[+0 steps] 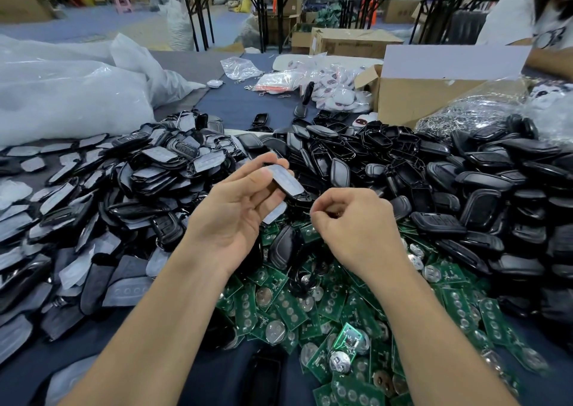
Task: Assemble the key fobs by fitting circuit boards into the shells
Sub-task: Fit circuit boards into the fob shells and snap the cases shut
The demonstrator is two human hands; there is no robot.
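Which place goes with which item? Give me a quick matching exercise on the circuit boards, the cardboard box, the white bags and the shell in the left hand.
Things:
1 circuit boards
2 cardboard box
3 white bags
4 shell in the left hand

Places:
A far left of the table
B held up at centre
C far right, behind the black shells
D green heap nearest the person

Pairs: 1-D, 2-C, 3-A, 4-B
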